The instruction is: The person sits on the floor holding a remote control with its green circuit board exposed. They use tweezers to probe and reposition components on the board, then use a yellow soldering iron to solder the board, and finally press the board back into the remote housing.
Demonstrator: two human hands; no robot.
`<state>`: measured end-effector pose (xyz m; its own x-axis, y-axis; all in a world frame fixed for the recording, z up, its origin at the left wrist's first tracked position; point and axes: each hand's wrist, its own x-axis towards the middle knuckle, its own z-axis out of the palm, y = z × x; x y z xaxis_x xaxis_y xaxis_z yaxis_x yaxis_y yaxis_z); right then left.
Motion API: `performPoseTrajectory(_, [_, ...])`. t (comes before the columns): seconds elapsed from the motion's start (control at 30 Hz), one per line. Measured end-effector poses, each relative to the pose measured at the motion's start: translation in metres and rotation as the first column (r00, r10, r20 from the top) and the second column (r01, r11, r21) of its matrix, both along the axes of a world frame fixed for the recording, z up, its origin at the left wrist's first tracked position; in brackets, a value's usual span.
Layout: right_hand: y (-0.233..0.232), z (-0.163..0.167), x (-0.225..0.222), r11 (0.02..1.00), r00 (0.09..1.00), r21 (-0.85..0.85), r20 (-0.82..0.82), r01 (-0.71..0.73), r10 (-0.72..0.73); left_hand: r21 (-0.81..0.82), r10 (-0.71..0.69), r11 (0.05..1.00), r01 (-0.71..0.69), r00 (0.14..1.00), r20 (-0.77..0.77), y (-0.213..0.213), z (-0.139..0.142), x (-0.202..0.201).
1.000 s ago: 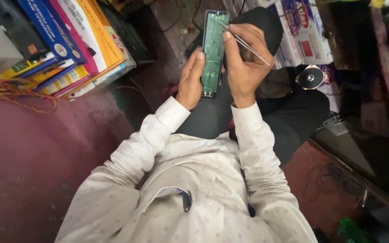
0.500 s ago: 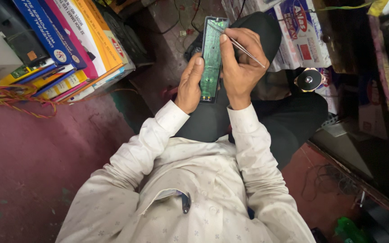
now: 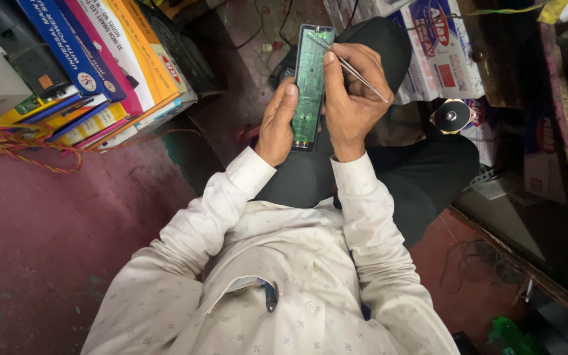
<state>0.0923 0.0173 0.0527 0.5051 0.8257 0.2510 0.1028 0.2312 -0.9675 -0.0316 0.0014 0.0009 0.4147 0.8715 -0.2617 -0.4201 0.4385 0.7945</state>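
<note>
tool tip (image 3: pixel 315 38) too small, stacked boxes (image 3: pixel 106 59) cut off

A long, narrow remote-control body (image 3: pixel 310 85) in a black casing lies face-open, its green circuit board exposed along the whole length, held upright above the lap with its far end pointing away. A thin metal pair of tweezers (image 3: pixel 356 71) slants across it, tip touching the board's upper part.

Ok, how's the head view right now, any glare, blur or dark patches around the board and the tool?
Head view: the green circuit board is evenly lit and sharp, no glare; the thin metal tool in the right hand reads clearly; the right edge falls into deep shadow; wide-angle distortion bends the stacked boxes at the corners.
</note>
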Motion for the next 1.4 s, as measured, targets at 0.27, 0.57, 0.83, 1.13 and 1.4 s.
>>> performPoseTrajectory(0.27, [0.001,0.001,0.000,1.000,0.999,0.009,0.041,-0.002,0.001,0.002,0.008,1.000,-0.008,1.000,0.015,0.001,0.001,0.001])
performPoseTrajectory(0.57, [0.000,-0.001,0.000,1.000,0.994,0.024,0.105,0.006,-0.009,-0.011,0.011,1.000,-0.011,0.999,0.043,0.000,-0.002,0.001])
performPoseTrajectory(0.83, [-0.001,-0.007,0.000,0.999,1.000,0.034,0.008,0.001,-0.001,-0.006,-0.001,1.000,0.001,1.000,0.031,0.000,-0.005,0.000])
performPoseTrajectory(1.13, [-0.002,-0.009,0.001,1.000,1.000,0.025,0.003,0.005,-0.005,0.004,0.002,1.000,-0.002,1.000,0.031,0.000,-0.006,0.000])
performPoseTrajectory(1.4, [-0.002,-0.008,0.002,1.000,0.999,0.019,0.034,0.006,-0.006,-0.003,0.006,1.000,-0.006,0.999,0.047,0.000,-0.007,0.000])
